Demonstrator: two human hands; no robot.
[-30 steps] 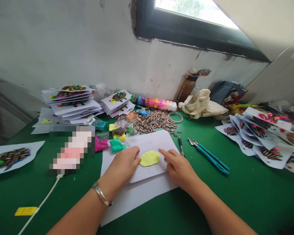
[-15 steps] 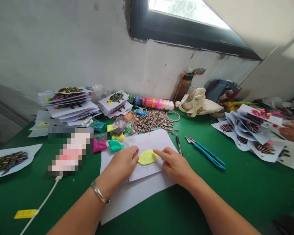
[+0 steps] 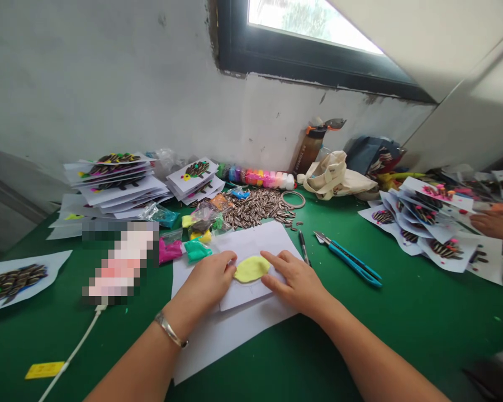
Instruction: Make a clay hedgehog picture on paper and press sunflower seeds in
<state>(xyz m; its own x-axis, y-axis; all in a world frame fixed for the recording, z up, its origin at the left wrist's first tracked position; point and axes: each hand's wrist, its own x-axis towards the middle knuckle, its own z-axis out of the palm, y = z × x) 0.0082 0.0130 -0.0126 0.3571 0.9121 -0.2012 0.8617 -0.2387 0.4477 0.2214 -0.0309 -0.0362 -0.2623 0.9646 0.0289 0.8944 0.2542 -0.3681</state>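
A flattened oval of yellow-green modelling clay (image 3: 251, 269) lies on a white sheet of paper (image 3: 243, 298), inside a faint drawn outline. At the clay's left end rests my left hand (image 3: 212, 273), its thumb and fingertips at the rim and on the paper, slightly apart; a silver bracelet circles that wrist. From the right, my right hand (image 3: 295, 281) reaches the other end, thumb and forefinger spread along the clay's edge. Neither hand grips anything. A larger white sheet (image 3: 218, 349) lies underneath.
Bags of coloured clay (image 3: 198, 250) and a heap of striped sunflower seeds (image 3: 255, 206) lie behind the paper. To the right are a pen (image 3: 304, 247) and blue-handled tweezers (image 3: 352, 262). Stacked seed pictures (image 3: 121, 187) stand left. Another person's hand (image 3: 497, 223) is far right.
My right hand has gone from a pointing forefinger on the clay's edge to a spread thumb and fingers there. My left hand stays at the left end.
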